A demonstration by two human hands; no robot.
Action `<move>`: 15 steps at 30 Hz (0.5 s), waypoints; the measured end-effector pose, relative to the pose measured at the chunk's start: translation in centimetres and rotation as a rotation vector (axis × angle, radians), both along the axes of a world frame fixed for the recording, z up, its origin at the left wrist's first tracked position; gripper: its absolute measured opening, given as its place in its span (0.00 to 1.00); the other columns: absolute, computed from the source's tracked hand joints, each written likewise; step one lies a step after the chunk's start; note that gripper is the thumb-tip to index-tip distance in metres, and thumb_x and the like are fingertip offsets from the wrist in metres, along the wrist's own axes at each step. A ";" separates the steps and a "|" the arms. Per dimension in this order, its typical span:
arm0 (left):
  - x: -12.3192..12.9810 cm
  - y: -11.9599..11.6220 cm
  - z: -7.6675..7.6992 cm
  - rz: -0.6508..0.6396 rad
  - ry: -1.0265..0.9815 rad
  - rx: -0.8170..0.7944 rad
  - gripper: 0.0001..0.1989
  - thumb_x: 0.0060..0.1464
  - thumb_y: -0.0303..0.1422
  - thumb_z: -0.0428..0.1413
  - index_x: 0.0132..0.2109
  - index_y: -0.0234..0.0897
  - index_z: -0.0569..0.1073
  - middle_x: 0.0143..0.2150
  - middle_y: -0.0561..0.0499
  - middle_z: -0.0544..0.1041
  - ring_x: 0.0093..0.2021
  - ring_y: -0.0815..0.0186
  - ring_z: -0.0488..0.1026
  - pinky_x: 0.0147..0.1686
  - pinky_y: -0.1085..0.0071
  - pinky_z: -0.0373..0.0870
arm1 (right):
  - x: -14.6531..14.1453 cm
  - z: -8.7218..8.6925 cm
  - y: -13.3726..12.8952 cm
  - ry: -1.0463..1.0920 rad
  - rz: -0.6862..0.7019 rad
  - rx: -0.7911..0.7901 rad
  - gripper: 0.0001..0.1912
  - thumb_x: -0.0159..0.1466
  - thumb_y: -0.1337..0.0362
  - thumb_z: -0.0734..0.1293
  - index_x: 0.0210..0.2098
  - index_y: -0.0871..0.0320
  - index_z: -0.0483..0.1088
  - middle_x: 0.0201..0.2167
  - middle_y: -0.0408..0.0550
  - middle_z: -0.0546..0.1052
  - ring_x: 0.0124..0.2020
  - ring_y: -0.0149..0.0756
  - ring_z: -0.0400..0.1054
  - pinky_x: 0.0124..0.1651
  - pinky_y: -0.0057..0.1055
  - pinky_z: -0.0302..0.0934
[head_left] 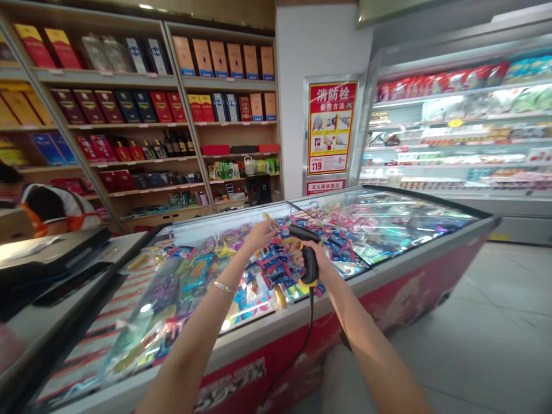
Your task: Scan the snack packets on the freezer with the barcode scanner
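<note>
My right hand (314,256) grips a black and yellow handheld barcode scanner (309,252), and its black cable (297,351) hangs down past the freezer's front. My left hand (259,234) reaches over a long chest freezer (388,276), pinching a small yellow-ended packet (264,217) at its fingertips, close to the scanner's head. A silver bangle (223,286) circles my left wrist. Beneath both hands, many blue and red packets (276,265) lie heaped in the freezer behind sliding glass.
A person in an orange vest (41,210) stands behind a counter (64,259) at left. Wooden shelves of boxed liquor (142,98) line the back wall. A refrigerated display case (457,138) stands at right, with a red fire-hydrant sign (331,127) beside it and a tiled floor (483,322) below.
</note>
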State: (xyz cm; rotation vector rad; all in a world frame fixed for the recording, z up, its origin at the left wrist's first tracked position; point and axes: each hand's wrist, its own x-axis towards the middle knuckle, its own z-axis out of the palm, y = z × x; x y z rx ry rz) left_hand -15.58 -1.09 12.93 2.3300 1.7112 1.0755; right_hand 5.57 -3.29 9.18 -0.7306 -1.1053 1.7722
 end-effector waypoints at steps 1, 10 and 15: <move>1.1 0.9 -0.4 -0.003 0.015 -0.029 0.10 0.57 0.33 0.52 0.44 0.40 0.75 0.41 0.49 0.80 0.41 0.61 0.76 0.43 0.69 0.67 | 1.1 -0.6 0.1 0.020 -0.010 -0.072 0.10 0.57 0.59 0.62 0.32 0.59 0.68 0.14 0.40 0.67 0.13 0.27 0.59 0.15 0.22 0.54; 3.3 3.4 -3.9 0.321 0.270 0.037 0.17 0.52 0.36 0.59 0.49 0.35 0.73 0.38 0.41 0.77 0.47 0.52 0.70 0.50 0.60 0.62 | 5.4 -4.9 1.6 0.137 -0.082 -0.304 0.11 0.60 0.60 0.60 0.33 0.61 0.68 0.13 0.39 0.64 0.13 0.27 0.57 0.16 0.22 0.56; 2.9 2.9 -4.4 0.260 0.252 0.019 0.13 0.56 0.38 0.55 0.45 0.35 0.75 0.45 0.41 0.75 0.48 0.56 0.70 0.50 0.63 0.63 | 5.2 -5.3 2.2 0.061 -0.079 -0.311 0.11 0.60 0.60 0.60 0.31 0.62 0.68 0.14 0.40 0.64 0.13 0.26 0.58 0.16 0.21 0.55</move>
